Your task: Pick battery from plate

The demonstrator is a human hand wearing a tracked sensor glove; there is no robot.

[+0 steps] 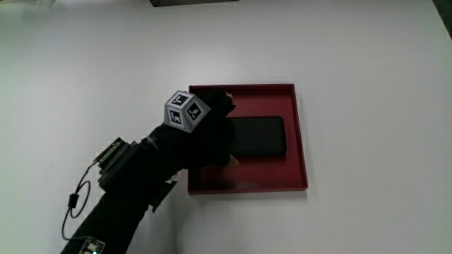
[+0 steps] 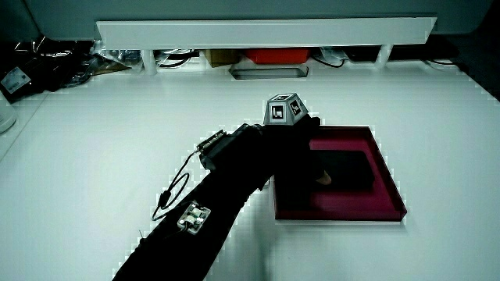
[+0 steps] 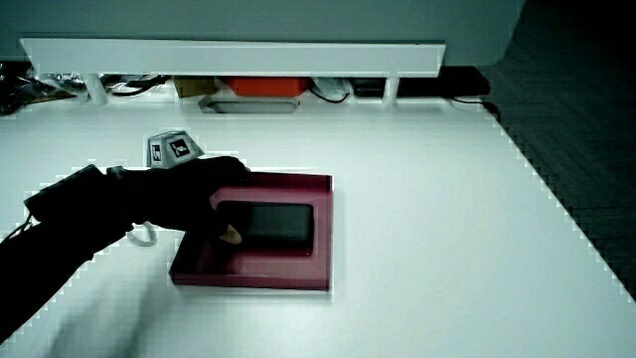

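A flat black battery [image 1: 261,137] lies in a dark red square plate [image 1: 302,141] with a raised rim. The gloved hand [image 1: 212,134], with its patterned cube [image 1: 185,111] on the back, is over the plate's edge at one end of the battery. Its fingers reach across that end and the thumb tip presses the battery's edge nearer the person. Both side views show the battery [image 2: 348,170] [image 3: 278,224] still flat on the plate [image 2: 391,183] [image 3: 323,229], with the hand [image 2: 293,148] [image 3: 199,194] hiding that end.
A low white partition [image 2: 266,31] closes the table's edge farthest from the person, with a red box [image 2: 277,56] and clutter under it. A thin cable [image 1: 74,201] loops from the forearm onto the white table.
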